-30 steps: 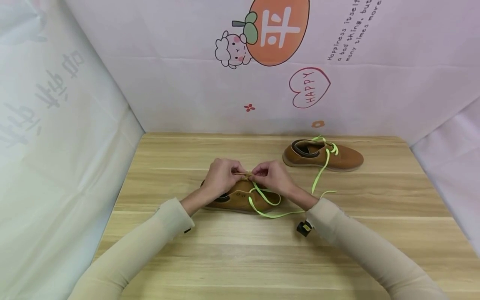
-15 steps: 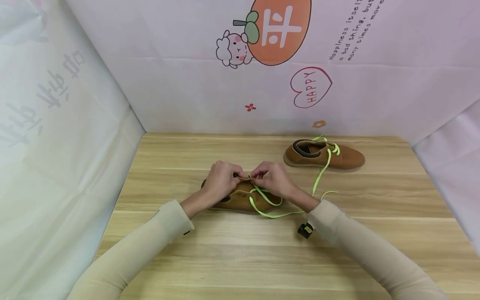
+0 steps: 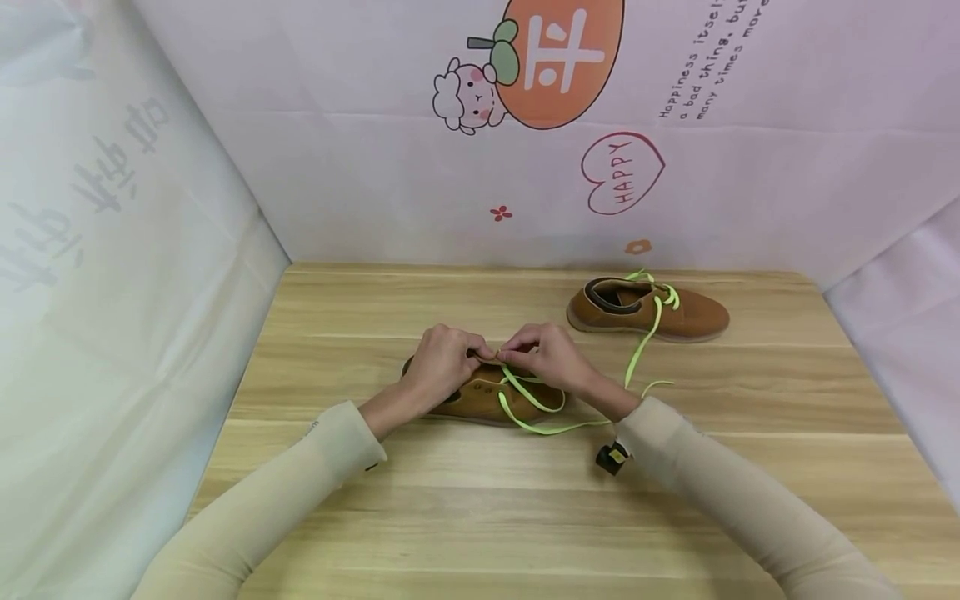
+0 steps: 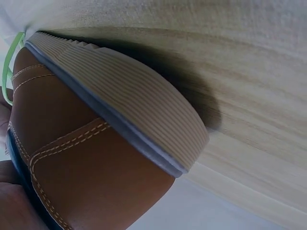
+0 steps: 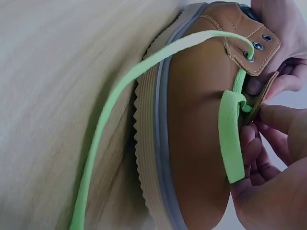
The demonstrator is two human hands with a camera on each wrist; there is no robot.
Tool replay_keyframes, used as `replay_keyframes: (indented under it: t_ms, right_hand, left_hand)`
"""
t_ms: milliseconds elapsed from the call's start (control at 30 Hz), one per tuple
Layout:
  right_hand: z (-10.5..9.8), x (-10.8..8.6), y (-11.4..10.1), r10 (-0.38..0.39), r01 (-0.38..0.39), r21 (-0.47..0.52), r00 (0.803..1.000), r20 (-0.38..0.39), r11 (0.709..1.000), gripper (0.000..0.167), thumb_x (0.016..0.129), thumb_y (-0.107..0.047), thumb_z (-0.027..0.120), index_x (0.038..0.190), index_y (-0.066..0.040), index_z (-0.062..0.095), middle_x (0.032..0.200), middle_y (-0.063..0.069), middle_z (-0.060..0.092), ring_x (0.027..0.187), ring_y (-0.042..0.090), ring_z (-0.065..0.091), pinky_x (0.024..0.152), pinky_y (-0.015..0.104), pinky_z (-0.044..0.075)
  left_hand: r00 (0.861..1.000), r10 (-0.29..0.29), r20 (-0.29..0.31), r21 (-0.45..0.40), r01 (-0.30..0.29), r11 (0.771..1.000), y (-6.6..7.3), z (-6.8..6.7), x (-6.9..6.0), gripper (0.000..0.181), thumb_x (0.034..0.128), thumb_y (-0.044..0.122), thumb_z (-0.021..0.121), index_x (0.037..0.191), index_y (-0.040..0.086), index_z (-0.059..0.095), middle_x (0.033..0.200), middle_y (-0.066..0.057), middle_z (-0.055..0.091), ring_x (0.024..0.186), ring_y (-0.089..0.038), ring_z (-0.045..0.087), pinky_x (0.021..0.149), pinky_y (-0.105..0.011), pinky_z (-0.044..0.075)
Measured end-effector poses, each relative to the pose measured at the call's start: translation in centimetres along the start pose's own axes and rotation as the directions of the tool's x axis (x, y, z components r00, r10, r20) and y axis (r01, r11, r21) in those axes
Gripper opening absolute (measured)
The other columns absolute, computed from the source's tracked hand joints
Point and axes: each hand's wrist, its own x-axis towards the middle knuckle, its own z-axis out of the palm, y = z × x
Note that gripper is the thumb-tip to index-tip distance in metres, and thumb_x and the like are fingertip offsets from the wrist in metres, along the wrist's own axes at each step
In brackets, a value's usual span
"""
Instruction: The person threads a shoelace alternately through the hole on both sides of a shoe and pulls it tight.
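While L hand [image 3: 442, 358] & R hand [image 3: 551, 358] pinch shoe flap [image 5: 262, 97], wood-grain tabletop [image 3: 450, 517] spreads below, wht printed backdrop [image 3: 337, 192] behind.

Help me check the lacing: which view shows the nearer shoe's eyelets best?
Right wrist view: three eyelets close up, one threaded with green shoelace. The head view shows tiny ones; the left wrist view, none.

Left hand [image 3: 442, 357], right hand [image 3: 552, 358]: probable pinches
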Motion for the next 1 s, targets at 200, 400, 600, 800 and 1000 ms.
replay_keyframes:
  t_ms: [200, 400, 600, 800, 1000]
  right_hand:
    - [0.2, 0.1, -0.2, 0.075, -0.075, 0.067, 0.997, 0.003, 0.995, 0.009, 0.099, -0.010, 0.076, 0.096, -0.005, 0.082, 0.096, 0.006, 0.079, 0.086, 0.017, 0.068, 0.074, 0.025, 0.055]
    - [-0.6, 0.1, -0.5, 0.149, -0.130, 0.300, 0.988, -0.041, 0.945, 0.017, 0.106, -0.008, 0.065, 0.107, 0.006, 0.073, 0.100, 0.017, 0.075, 0.082, 0.020, 0.067, 0.068, 0.026, 0.055]
    - [-3.0, 0.5, -1.3, 0.142, -0.047, 0.473, 0.976, -0.167, 0.880, 0.020, 0.107, -0.005, 0.062, 0.111, 0.014, 0.067, 0.106, 0.027, 0.077, 0.091, 0.027, 0.077, 0.084, 0.037, 0.063]
    - [-5.8, 0.3, -1.2, 0.175, -0.008, 0.580, 0.957, -0.233, 0.814, 0.027, 0.106, -0.007, 0.064, 0.113, 0.019, 0.061, 0.093, 0.005, 0.080, 0.086, 0.021, 0.078, 0.084, 0.036, 0.063]
    - [-7.9, -0.2, -1.1, 0.223, -0.003, 0.620, 0.935, -0.277, 0.784, 0.026, 0.105, -0.013, 0.068, 0.109, 0.012, 0.064, 0.092, 0.005, 0.080, 0.080, 0.017, 0.078, 0.078, 0.031, 0.063]
  left_hand:
    - [1.000, 0.005, 0.013, 0.020, -0.005, 1.000, -0.1, 0.1, -0.1, 0.021, 0.0858, -0.008, 0.080, 0.091, 0.012, 0.085, 0.092, -0.003, 0.082, 0.050, -0.001, 0.028, 0.049, -0.019, 0.033]
    - [1.000, 0.011, 0.024, 0.043, -0.012, 0.999, -0.2, 0.1, 0.1, 0.022, 0.0864, -0.006, 0.081, 0.092, 0.014, 0.086, 0.094, -0.001, 0.082, 0.054, -0.003, 0.036, 0.056, -0.021, 0.042]
    - [1.000, 0.000, 0.018, 0.027, 0.000, 1.000, -0.3, 0.1, 0.0, 0.017, 0.0890, -0.002, 0.082, 0.095, 0.014, 0.086, 0.096, -0.002, 0.082, 0.058, -0.005, 0.046, 0.056, -0.022, 0.044]
    - [1.000, 0.018, -0.015, 0.033, -0.018, 0.999, -0.5, 0.2, 0.0, 0.013, 0.0900, 0.003, 0.083, 0.096, 0.015, 0.086, 0.096, -0.003, 0.082, 0.062, -0.006, 0.052, 0.058, -0.023, 0.047]
    - [1.000, 0.017, -0.022, 0.025, -0.016, 1.000, -0.6, 0.4, 0.0, 0.012, 0.0904, 0.005, 0.084, 0.096, 0.015, 0.086, 0.095, -0.002, 0.082, 0.059, -0.004, 0.049, 0.055, -0.020, 0.044]
